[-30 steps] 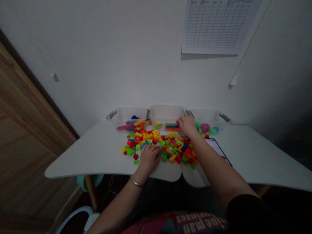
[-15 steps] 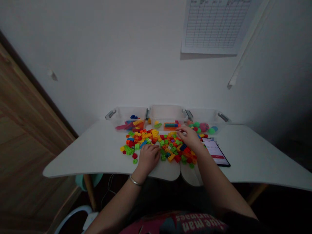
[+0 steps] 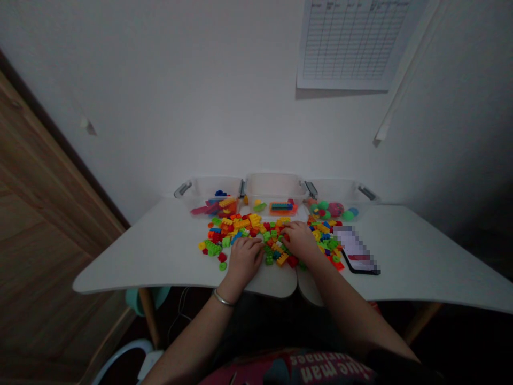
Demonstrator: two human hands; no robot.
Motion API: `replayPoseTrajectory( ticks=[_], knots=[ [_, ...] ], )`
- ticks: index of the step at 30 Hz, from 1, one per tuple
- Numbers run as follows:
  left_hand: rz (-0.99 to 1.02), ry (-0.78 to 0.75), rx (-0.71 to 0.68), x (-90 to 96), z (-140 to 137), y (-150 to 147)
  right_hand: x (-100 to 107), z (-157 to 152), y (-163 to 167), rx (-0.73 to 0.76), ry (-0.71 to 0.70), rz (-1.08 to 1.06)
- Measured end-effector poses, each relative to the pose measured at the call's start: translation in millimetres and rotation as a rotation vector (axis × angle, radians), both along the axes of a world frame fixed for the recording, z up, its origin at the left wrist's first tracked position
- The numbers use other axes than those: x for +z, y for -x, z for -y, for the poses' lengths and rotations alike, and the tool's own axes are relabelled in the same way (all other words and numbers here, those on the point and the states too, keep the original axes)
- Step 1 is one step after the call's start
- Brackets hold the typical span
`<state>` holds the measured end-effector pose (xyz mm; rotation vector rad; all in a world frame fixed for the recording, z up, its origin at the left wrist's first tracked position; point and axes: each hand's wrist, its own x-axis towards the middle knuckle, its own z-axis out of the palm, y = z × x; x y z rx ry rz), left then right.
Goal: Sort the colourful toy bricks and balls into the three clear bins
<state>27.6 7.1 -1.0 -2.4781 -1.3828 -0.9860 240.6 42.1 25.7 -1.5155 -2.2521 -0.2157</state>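
A heap of small toy building bricks [image 3: 240,223] in yellow, orange, red, green and blue lies spread across the white table. My left hand [image 3: 245,260] rests at the heap's near edge, fingers bent together; whatever is under the fingertips is hidden. Over the middle of the heap is my right hand [image 3: 300,239], its fingers reaching down apart onto the bricks, with none visibly gripped. Close behind the heap stands a clear middle bin [image 3: 274,184], holding an orange block piece with a blue-green strip [image 3: 282,207].
A clear left bin [image 3: 216,184] contains red, blue and orange pieces. Colored balls [image 3: 335,209] sit in the clear right bin [image 3: 336,188]. A phone [image 3: 356,251] lies right of the heap. The white table [image 3: 144,251] has a seam at its front.
My right hand has come back from near the middle bin, moving left and toward me onto the bricks. My left hand has barely moved.
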Motion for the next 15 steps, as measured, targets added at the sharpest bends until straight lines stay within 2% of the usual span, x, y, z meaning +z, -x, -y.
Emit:
replayPoseTrajectory(
  ticks=[5, 9, 12, 15],
  knots=[
    [-0.011, -0.012, 0.016, -2.1, -1, 0, 0, -2, 0, -0.011, -0.032, -0.014],
    [-0.009, -0.005, 0.026, -1.1, 0, 0, 6, 4, 1, -0.045, -0.058, -0.159],
    [0.016, 0.011, 0.029, 1.9, 2, -1, 6, 15, 6, -0.002, -0.068, -0.278],
    [0.059, 0.023, 0.047, 4.3, 4, -1, -3, 32, 16, 0.073, -0.056, -0.31]
  ],
)
